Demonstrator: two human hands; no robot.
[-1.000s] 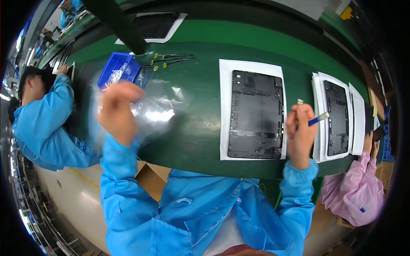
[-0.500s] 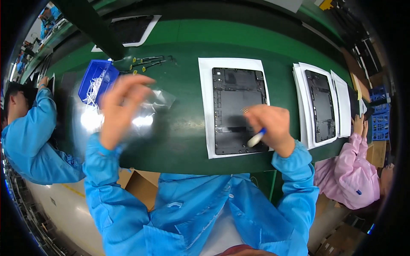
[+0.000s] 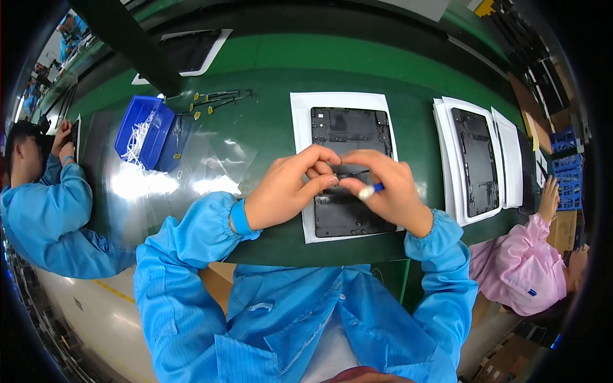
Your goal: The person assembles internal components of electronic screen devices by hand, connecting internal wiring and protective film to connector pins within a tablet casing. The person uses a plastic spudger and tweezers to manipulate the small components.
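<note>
A flat black tablet-like housing [image 3: 351,217] lies on white sheets [image 3: 306,102] before me, partly hidden by my hands. Above its middle, my left hand [image 3: 290,185] has thumb and fingertips pinched together; what they grip is too small to name. Facing it, my right hand [image 3: 393,191] is curled with its fingertips almost meeting the left ones. A blue-and-white pen-like tool [image 3: 370,190] sticks out of the right hand, its white end toward the left hand. Between the hands shows a thin dark strip [image 3: 353,173], and I cannot tell whether it is held.
Left stands a blue bin [image 3: 156,137] of thin white strips, beside several black cables [image 3: 220,99] with yellow tabs. Clear plastic film [image 3: 220,163] covers the green bench there. A second housing [image 3: 476,159] lies on sheets at right. Co-workers in blue [image 3: 51,210] and pink [image 3: 520,265] sit either side.
My left hand has swung right from beside the blue bin to meet the right hand over the housing. The right hand has shifted slightly left and turned, still with the pen-like tool.
</note>
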